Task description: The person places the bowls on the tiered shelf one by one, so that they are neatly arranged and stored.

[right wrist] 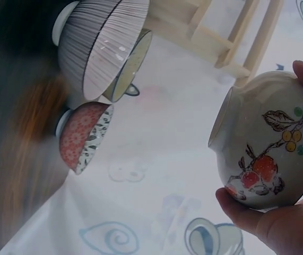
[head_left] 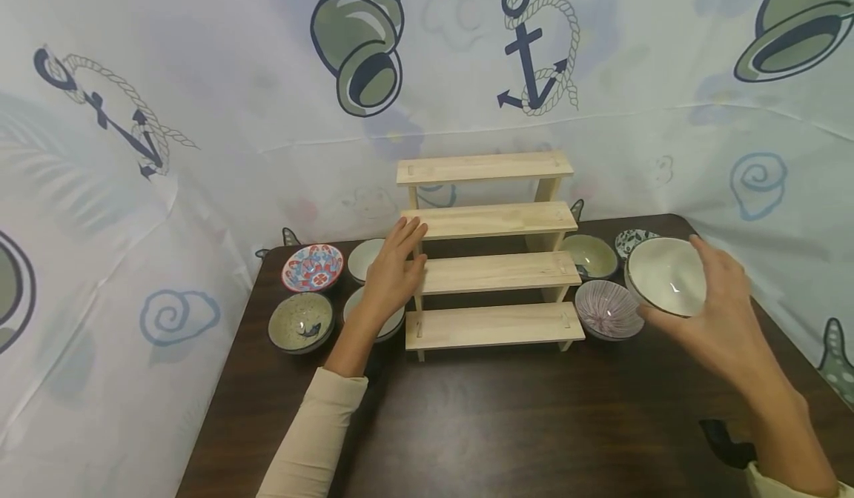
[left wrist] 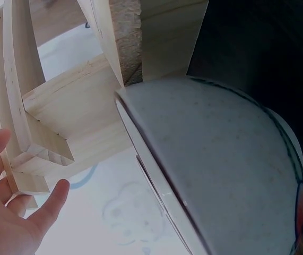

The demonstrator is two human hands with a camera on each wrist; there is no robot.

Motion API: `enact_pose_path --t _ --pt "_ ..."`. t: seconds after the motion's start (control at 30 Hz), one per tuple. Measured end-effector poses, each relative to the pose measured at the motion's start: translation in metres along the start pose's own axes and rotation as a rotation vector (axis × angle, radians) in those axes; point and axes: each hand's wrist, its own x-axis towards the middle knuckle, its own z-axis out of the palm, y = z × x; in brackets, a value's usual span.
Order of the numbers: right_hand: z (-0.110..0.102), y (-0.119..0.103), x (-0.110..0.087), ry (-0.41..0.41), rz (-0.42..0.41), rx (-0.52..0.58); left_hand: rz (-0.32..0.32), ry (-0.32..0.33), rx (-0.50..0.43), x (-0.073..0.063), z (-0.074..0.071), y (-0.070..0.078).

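A cloth-walled nook, room type unclear: dark table (head_left: 480,424), pale sheeting (head_left: 227,24) with anchors (head_left: 527,57) and shells (head_left: 360,31).

Dark brown tabletop (head_left: 480,439), wood grain showing, glossy patch toward the front; back right corner rounded. White printed cloth (head_left: 230,90) behind and on both sides, a long crease across the rear. Prints: olive spiral shell (head_left: 363,46) high centre; navy anchor (head_left: 528,61) with rope to its right; second anchor (head_left: 110,116) slanting at left; blue swirls either side; speckled starfish (head_left: 835,368), far right, cut by the frame. Round olive shape (head_left: 8,290), left edge: probably another shell, mostly cropped.
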Motion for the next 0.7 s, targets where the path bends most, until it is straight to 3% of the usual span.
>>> enact_pose_path --t 0.33,0.7 --pt "0.003 -0.021 -0.002 -0.012 -0.073 0.048 -0.009 0.002 -0.001 0.000 -0.001 0.001" --pt "0.004 -0.045 -0.002 -0.046 -0.080 0.053 -0.009 -0.006 -0.004 -0.001 -0.001 0.000"
